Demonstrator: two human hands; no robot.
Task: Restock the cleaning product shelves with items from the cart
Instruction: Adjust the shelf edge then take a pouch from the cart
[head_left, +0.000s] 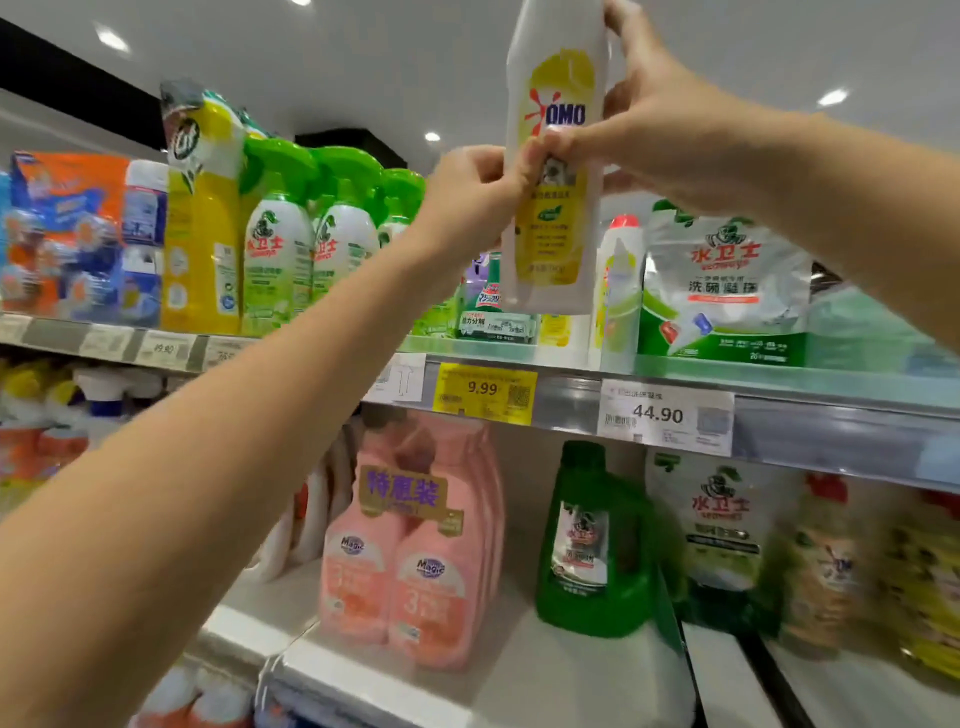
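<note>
Both hands grip a white-and-yellow OMO bottle (558, 171) above the upper shelf (675, 384): left hand (475, 189) pinching its side, right hand (644, 130) wrapping it.

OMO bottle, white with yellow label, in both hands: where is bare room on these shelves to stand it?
Room for the OMO bottle: top shelf, seemingly bare right of the white-and-green pouch; lower shelf, bare floor between the pink bottles and the green jug. Crowded left, among green-capped spray bottles.
</note>
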